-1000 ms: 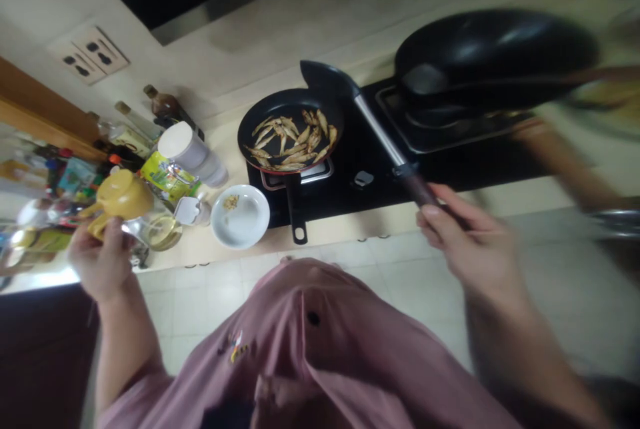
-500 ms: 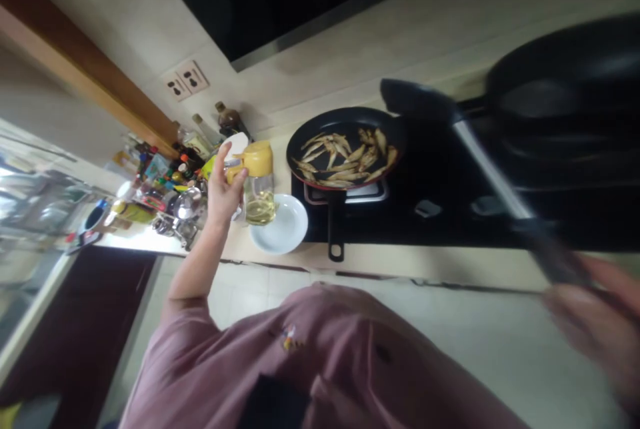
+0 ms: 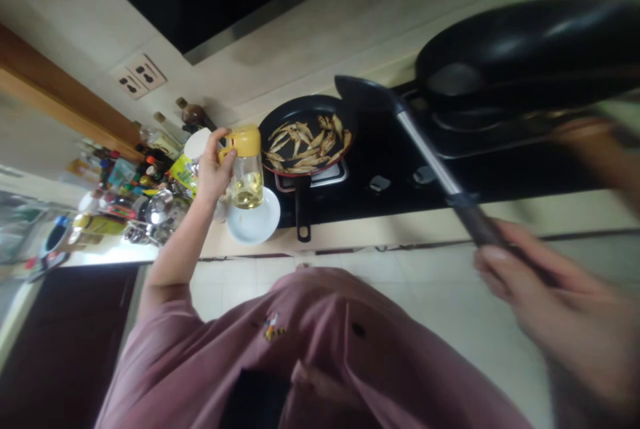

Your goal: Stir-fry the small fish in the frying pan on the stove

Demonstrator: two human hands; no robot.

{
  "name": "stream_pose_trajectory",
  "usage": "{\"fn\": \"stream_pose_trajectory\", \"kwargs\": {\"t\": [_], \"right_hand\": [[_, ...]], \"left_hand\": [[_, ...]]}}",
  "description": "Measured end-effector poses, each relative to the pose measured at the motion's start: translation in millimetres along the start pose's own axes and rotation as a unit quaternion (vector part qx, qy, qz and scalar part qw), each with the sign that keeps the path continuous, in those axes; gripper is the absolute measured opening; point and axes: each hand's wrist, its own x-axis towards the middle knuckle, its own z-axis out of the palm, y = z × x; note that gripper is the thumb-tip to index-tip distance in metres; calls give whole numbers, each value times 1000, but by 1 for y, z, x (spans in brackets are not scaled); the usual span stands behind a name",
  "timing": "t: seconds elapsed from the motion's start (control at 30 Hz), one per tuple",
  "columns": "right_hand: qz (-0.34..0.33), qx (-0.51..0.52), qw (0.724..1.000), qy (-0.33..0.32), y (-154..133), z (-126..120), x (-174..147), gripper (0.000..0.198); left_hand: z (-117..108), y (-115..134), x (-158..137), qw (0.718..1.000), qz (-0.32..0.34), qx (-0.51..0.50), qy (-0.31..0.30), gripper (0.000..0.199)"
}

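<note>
While your left grip [image 3: 215, 174] pinches the yellow-topped bottle [image 3: 247, 166] | your right grip [image 3: 547, 292] clasps the spatula [image 3: 431, 152] | a careless tilt could slop liquid [image 3: 247, 199] outside the pan [image 3: 295, 111]

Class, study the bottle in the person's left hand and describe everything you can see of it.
The bottle has a yellow, plastic-looking top with a handle, which the left hand grips. Its body is clear, glass or plastic, and holds pale yellow liquid in the lower part. It is roughly upright, left of the frying pan. Its base overlaps the white plate in this view; whether they touch cannot be told.
</note>
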Motion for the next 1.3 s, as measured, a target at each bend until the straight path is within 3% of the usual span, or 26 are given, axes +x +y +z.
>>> {"fn": "stream_pose_trajectory", "kwargs": {"t": [0.3, 0.5, 0.7, 1.1, 1.3], "right_hand": [[-20, 5, 1000, -19, 20, -8, 5, 64], [-32, 0, 999, -9, 16, -8, 2, 61], [-50, -1, 999, -1, 10, -9, -4, 56], [-59, 17, 998, 5, 8, -10, -6, 56], [-69, 0, 998, 11, 16, -14, -3, 61]], "left_hand": [[20, 0, 19, 995, -13, 94, -40, 34], [26, -3, 35, 993, -31, 105, -45, 34], [30, 0, 54, 989, 2, 136, -51, 33], [61, 16, 106, 979, -29, 187, -73, 26], [67, 9, 123, 985, -20, 160, -68, 29]]}}
